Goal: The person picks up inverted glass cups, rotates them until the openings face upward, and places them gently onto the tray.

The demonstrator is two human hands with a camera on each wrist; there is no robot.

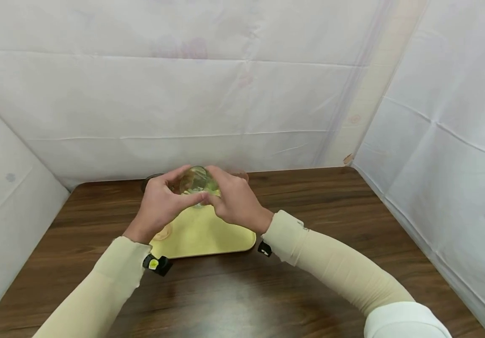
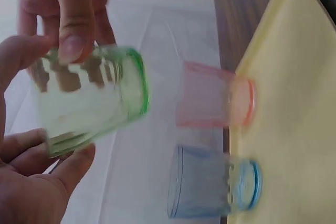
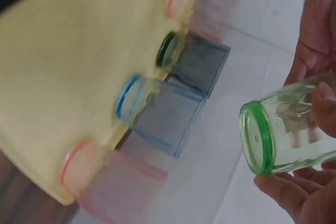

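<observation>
Both hands hold one clear green glass (image 1: 197, 182) in the air over the far end of a yellow tray (image 1: 208, 234). My left hand (image 1: 161, 203) grips it from the left and my right hand (image 1: 234, 199) from the right. In the left wrist view the green glass (image 2: 89, 103) lies on its side, with left fingers (image 2: 68, 169) under it and a finger of the right hand (image 2: 73, 35) pressing on top. The right wrist view shows the green glass (image 3: 283, 129) bottom-first, with right fingers (image 3: 289, 192) curled beneath it.
Other glasses stand along the tray's far edge: a pink glass (image 3: 205, 9), a dark green glass (image 3: 194, 64), a blue glass (image 3: 157, 114) and another pink glass (image 3: 105, 182). One more glass (image 1: 162, 232) sits on the tray under my left wrist. White sheets wall in the brown table (image 1: 310, 197).
</observation>
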